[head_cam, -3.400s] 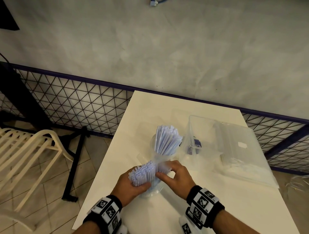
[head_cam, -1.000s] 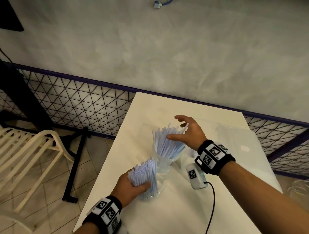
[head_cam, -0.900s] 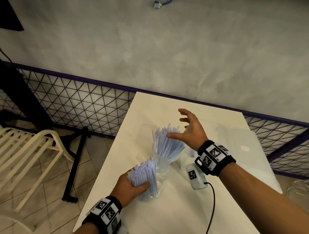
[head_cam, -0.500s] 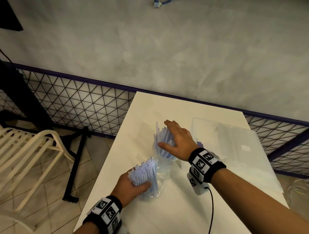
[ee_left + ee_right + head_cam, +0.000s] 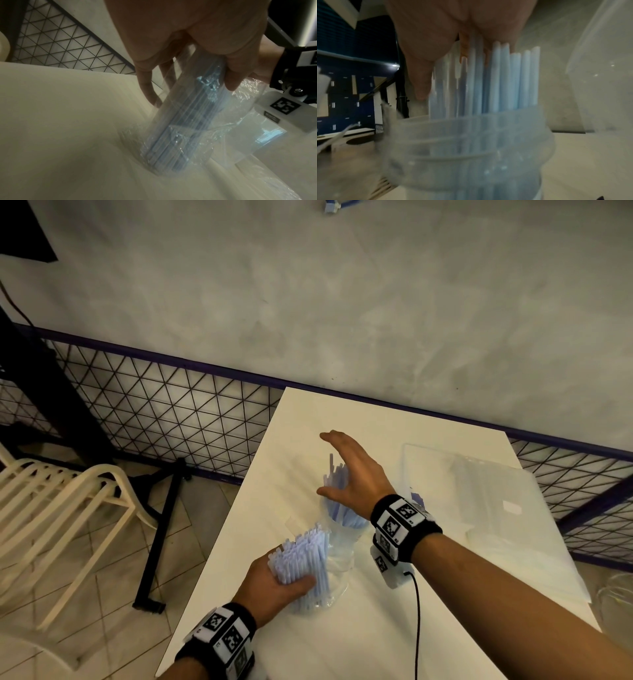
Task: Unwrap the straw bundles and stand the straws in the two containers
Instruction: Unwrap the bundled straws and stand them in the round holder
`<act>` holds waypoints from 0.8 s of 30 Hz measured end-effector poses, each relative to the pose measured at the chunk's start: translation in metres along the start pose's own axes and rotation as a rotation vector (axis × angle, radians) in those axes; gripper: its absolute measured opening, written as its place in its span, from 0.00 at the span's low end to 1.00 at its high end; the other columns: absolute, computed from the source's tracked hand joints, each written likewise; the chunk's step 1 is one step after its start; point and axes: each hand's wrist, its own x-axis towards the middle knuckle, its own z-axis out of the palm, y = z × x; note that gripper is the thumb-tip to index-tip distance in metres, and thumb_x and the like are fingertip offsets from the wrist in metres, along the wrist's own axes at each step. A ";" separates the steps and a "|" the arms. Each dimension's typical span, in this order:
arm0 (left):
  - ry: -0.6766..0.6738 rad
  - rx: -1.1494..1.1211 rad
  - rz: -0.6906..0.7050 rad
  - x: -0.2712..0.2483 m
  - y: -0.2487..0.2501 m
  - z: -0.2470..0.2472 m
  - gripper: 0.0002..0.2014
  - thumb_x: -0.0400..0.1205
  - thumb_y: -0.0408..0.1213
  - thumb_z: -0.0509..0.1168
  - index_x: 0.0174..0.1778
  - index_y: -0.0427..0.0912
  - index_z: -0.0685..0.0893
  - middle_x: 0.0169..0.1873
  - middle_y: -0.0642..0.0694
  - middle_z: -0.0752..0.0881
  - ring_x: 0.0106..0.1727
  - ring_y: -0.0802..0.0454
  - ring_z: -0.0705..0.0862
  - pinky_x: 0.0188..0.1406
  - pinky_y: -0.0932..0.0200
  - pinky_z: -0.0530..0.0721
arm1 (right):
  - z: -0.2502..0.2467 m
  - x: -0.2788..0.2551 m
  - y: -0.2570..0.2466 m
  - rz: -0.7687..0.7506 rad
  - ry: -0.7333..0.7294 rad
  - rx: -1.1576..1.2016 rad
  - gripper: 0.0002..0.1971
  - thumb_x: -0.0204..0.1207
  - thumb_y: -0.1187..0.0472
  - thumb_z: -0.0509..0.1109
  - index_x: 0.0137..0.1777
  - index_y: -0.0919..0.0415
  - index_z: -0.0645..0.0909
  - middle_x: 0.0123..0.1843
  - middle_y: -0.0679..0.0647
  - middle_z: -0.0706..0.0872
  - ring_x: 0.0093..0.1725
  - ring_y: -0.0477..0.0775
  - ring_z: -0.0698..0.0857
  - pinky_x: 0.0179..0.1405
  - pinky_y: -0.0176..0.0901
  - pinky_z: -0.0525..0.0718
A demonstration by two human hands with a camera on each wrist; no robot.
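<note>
While left hand grips straw bundle, right hand has spread wider over straws.

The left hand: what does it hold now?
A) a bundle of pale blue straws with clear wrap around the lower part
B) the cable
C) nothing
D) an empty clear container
A: the left hand grips the straw bundle, and the left wrist view shows crinkled clear wrap around its lower end on the table.

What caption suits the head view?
Right hand pats blue straws into a clear jar while left hand grips another bundle.
</note>
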 end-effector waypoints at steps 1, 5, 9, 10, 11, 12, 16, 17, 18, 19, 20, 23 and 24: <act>-0.002 -0.003 0.001 0.000 -0.001 0.000 0.21 0.70 0.28 0.80 0.49 0.56 0.82 0.42 0.76 0.87 0.45 0.74 0.86 0.42 0.80 0.80 | 0.001 0.001 0.001 -0.015 -0.013 -0.037 0.46 0.69 0.53 0.82 0.83 0.44 0.58 0.86 0.48 0.61 0.83 0.51 0.63 0.77 0.49 0.71; -0.011 -0.015 -0.005 0.002 -0.001 -0.001 0.21 0.69 0.28 0.80 0.50 0.54 0.83 0.43 0.73 0.88 0.46 0.71 0.87 0.42 0.78 0.82 | 0.003 0.005 0.008 -0.076 -0.012 -0.182 0.38 0.71 0.59 0.80 0.79 0.44 0.67 0.83 0.50 0.66 0.76 0.57 0.74 0.63 0.54 0.83; -0.013 -0.020 0.001 0.004 -0.002 -0.001 0.21 0.70 0.27 0.79 0.50 0.54 0.83 0.42 0.74 0.88 0.45 0.72 0.87 0.42 0.79 0.81 | 0.010 0.003 0.018 -0.207 -0.035 -0.352 0.19 0.75 0.60 0.75 0.67 0.54 0.82 0.72 0.53 0.82 0.71 0.61 0.80 0.56 0.66 0.84; -0.012 -0.018 0.004 0.004 -0.002 -0.001 0.21 0.69 0.26 0.79 0.50 0.53 0.83 0.42 0.74 0.88 0.45 0.73 0.87 0.42 0.79 0.81 | 0.011 0.002 0.019 -0.174 -0.065 -0.394 0.17 0.78 0.58 0.72 0.67 0.54 0.82 0.72 0.52 0.82 0.73 0.59 0.79 0.60 0.70 0.81; -0.012 -0.013 0.009 0.004 -0.002 -0.001 0.21 0.69 0.26 0.79 0.49 0.53 0.83 0.42 0.74 0.88 0.44 0.73 0.87 0.42 0.79 0.81 | 0.011 0.001 0.020 -0.134 -0.100 -0.425 0.17 0.81 0.55 0.68 0.70 0.53 0.80 0.74 0.51 0.80 0.76 0.58 0.76 0.66 0.73 0.75; -0.010 -0.009 0.011 0.004 -0.003 0.000 0.21 0.69 0.26 0.79 0.49 0.53 0.83 0.41 0.75 0.88 0.44 0.74 0.87 0.42 0.80 0.80 | 0.010 0.001 0.021 -0.100 -0.141 -0.457 0.19 0.84 0.51 0.65 0.73 0.51 0.77 0.77 0.49 0.77 0.79 0.56 0.72 0.71 0.74 0.68; -0.010 -0.005 0.009 0.006 -0.005 -0.001 0.21 0.69 0.28 0.80 0.50 0.54 0.83 0.43 0.74 0.88 0.46 0.73 0.87 0.43 0.77 0.81 | -0.001 -0.003 0.009 -0.125 -0.089 -0.439 0.27 0.83 0.39 0.48 0.76 0.46 0.72 0.81 0.45 0.70 0.84 0.51 0.62 0.74 0.65 0.54; -0.012 -0.003 0.013 0.006 -0.006 -0.001 0.21 0.69 0.30 0.80 0.51 0.55 0.83 0.44 0.73 0.88 0.47 0.72 0.87 0.43 0.77 0.81 | -0.006 -0.005 0.003 -0.144 -0.038 -0.381 0.26 0.83 0.40 0.47 0.75 0.47 0.74 0.80 0.45 0.73 0.82 0.51 0.65 0.73 0.61 0.56; -0.011 -0.002 0.011 0.006 -0.007 -0.001 0.21 0.69 0.31 0.80 0.51 0.55 0.83 0.44 0.73 0.88 0.47 0.72 0.87 0.43 0.78 0.82 | -0.009 -0.009 -0.003 -0.164 0.003 -0.310 0.24 0.84 0.43 0.49 0.73 0.49 0.76 0.77 0.46 0.76 0.79 0.51 0.70 0.71 0.57 0.60; -0.010 -0.004 0.009 0.007 -0.007 -0.001 0.20 0.69 0.31 0.80 0.51 0.55 0.83 0.45 0.72 0.88 0.47 0.71 0.87 0.42 0.78 0.82 | -0.013 -0.015 -0.009 -0.191 0.024 -0.225 0.22 0.84 0.46 0.51 0.71 0.51 0.78 0.73 0.48 0.80 0.75 0.51 0.75 0.70 0.54 0.66; -0.008 -0.006 0.006 0.007 -0.008 -0.002 0.19 0.69 0.32 0.80 0.50 0.54 0.84 0.45 0.71 0.89 0.47 0.70 0.88 0.42 0.77 0.82 | -0.016 -0.021 -0.015 -0.216 0.020 -0.132 0.20 0.84 0.50 0.55 0.70 0.54 0.79 0.70 0.50 0.82 0.71 0.52 0.78 0.69 0.51 0.70; -0.013 -0.002 0.013 0.007 -0.010 -0.001 0.18 0.68 0.38 0.82 0.52 0.50 0.86 0.46 0.60 0.92 0.48 0.61 0.90 0.47 0.68 0.85 | -0.019 -0.048 -0.029 -0.210 -0.165 0.023 0.24 0.79 0.56 0.66 0.75 0.57 0.74 0.73 0.54 0.80 0.73 0.53 0.75 0.75 0.44 0.69; -0.015 -0.007 0.013 0.006 -0.011 -0.001 0.20 0.66 0.41 0.81 0.53 0.49 0.87 0.47 0.57 0.92 0.49 0.59 0.90 0.48 0.65 0.86 | -0.017 -0.058 -0.030 -0.200 -0.250 0.013 0.28 0.78 0.55 0.68 0.78 0.55 0.70 0.76 0.54 0.76 0.75 0.53 0.72 0.76 0.43 0.68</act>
